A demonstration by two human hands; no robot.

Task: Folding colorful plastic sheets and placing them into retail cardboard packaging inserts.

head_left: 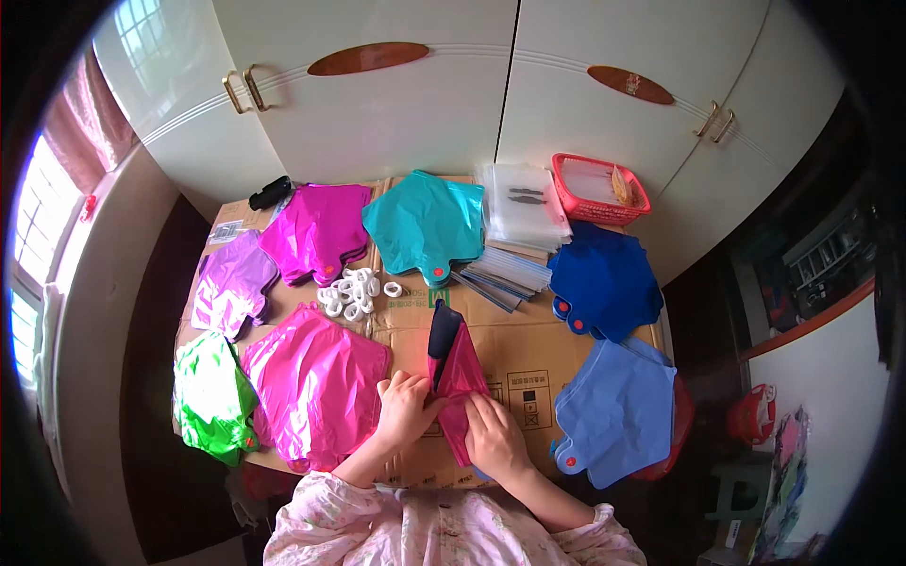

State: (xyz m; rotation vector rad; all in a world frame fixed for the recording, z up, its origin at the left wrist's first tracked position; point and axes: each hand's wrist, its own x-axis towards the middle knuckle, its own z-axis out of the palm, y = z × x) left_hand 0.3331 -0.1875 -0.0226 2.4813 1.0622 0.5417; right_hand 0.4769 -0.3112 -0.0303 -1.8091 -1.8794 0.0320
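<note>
A folded deep pink foil balloon with a dark part near its upper end lies in front of me on the cardboard. My left hand is closed at its left edge, fingers curled and thumb against the foil. On the lower right side, my right hand has its fingers together, bent over the foil and gripping it. A stack of bright pink foil balloons spreads just left of my left hand. White rings lie in a pile beyond it, with one white ring apart.
Around the cardboard-covered table lie foil stacks: green, lilac, purple, teal, dark blue, light blue. Clear bags, plastic strips and a red basket stand at the back, before white cabinets.
</note>
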